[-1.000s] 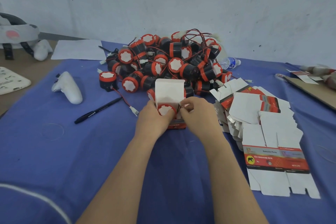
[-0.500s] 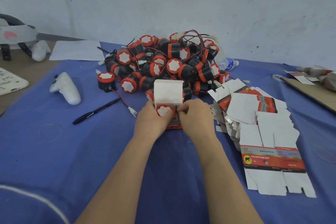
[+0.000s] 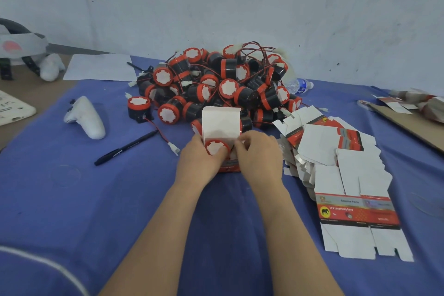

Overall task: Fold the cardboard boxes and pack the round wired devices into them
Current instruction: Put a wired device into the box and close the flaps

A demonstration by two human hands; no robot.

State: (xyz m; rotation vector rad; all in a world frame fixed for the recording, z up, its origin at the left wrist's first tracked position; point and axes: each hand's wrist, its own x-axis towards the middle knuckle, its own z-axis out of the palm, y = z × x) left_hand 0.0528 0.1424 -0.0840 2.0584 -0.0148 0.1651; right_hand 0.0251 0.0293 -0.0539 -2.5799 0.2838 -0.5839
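Our two hands meet at the middle of the blue cloth (image 3: 72, 199), around a small box (image 3: 221, 125) that stands upright just near of the big pile of round devices (image 3: 216, 86). One device (image 3: 216, 148) sits in the box's open top, its red-rimmed white face turned up toward us, so its axis runs straight down into the box. It does not look fully sunk; part of the red rim shows above the near edge.

Our left hand (image 3: 199, 163) wraps the box's left side, fingers curled round it and the thumb up by the device's rim. Our right hand (image 3: 260, 156) comes in from the right, knuckles up, fingers bent in a narrow pinch at the box's top right edge. Whether it pinches a side flap or the device's wire we cannot tell.

The lid flap stands tall on the far side of the opening, white inside facing us. What comes next, we judge, depends on that: the lid hinges at the far edge and must fold toward us over the device, so the device and its wire have to be below the rim first. The right hand is nearer the lid's free corner.

Flat unfolded boxes (image 3: 336, 151) lie fanned out just to the right.
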